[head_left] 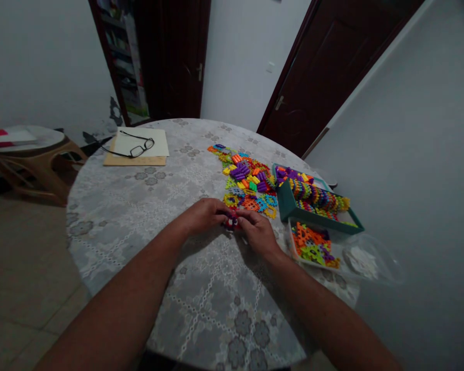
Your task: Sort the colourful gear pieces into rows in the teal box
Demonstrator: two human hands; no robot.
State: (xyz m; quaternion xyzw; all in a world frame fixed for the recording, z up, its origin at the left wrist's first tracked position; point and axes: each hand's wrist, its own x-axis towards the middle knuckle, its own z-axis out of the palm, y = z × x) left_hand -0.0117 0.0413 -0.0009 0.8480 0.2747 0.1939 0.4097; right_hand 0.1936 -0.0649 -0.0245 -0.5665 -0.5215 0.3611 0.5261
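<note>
Both my hands meet over the table at the near edge of a heap of plastic pieces. My left hand (206, 215) is closed, thumb and fingers pinching the left side of a small red and purple plastic building piece (232, 222). From the other side my right hand (258, 230) grips the same piece with thumb and fingers. Fingers cover much of it, so its full shape is hidden. Just beyond lie colourful interlocking plastic pieces (251, 178), in orange, yellow, purple, green, blue and red.
A green box (317, 219) of linked pieces stands right of the heap. Nearer me are a clear tub (294, 247) of loose pieces and a transparent container (388, 260) with white items. Glasses (137, 151) rest on papers (160, 141) at the left of the round table (112, 226).
</note>
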